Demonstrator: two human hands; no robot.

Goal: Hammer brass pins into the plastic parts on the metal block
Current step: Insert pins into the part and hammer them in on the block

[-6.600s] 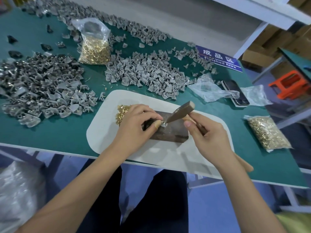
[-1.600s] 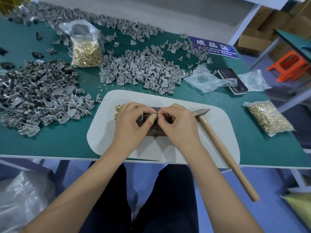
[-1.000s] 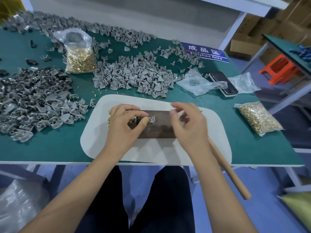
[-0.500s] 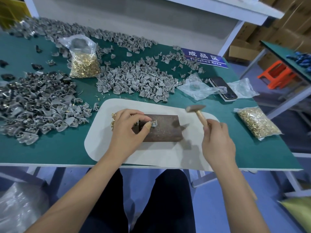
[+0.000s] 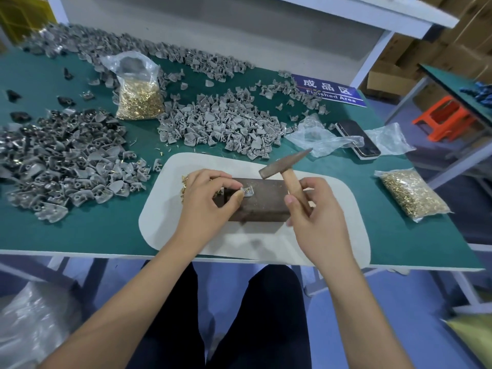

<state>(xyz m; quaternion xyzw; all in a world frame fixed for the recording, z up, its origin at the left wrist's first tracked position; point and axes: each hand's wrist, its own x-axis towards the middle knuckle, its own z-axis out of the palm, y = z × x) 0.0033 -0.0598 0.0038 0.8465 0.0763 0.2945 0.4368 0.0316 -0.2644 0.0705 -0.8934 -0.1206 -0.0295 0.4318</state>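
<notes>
A dark metal block [image 5: 262, 201] lies on a white mat [image 5: 255, 235]. On its top left sits a small grey plastic part [image 5: 247, 191] with a brass pin standing in it. My left hand [image 5: 210, 201] pinches that part between thumb and forefinger. My right hand [image 5: 316, 214] grips the wooden handle of a hammer [image 5: 286, 166]; its steel head hangs just above and to the right of the part. Loose brass pins [image 5: 183, 186] lie on the mat, partly hidden behind my left hand.
Heaps of grey plastic parts lie at the left [image 5: 61, 166] and the middle back [image 5: 223, 123]. Bags of brass pins stand at the back [image 5: 138, 99] and at the right [image 5: 412, 194]. A phone [image 5: 358, 141], plastic bags and a blue sign [image 5: 328, 90] lie at the back right.
My right hand has swung the hammer in from the right, so its head now hangs over the block near the part. My left hand keeps hold of the part.
</notes>
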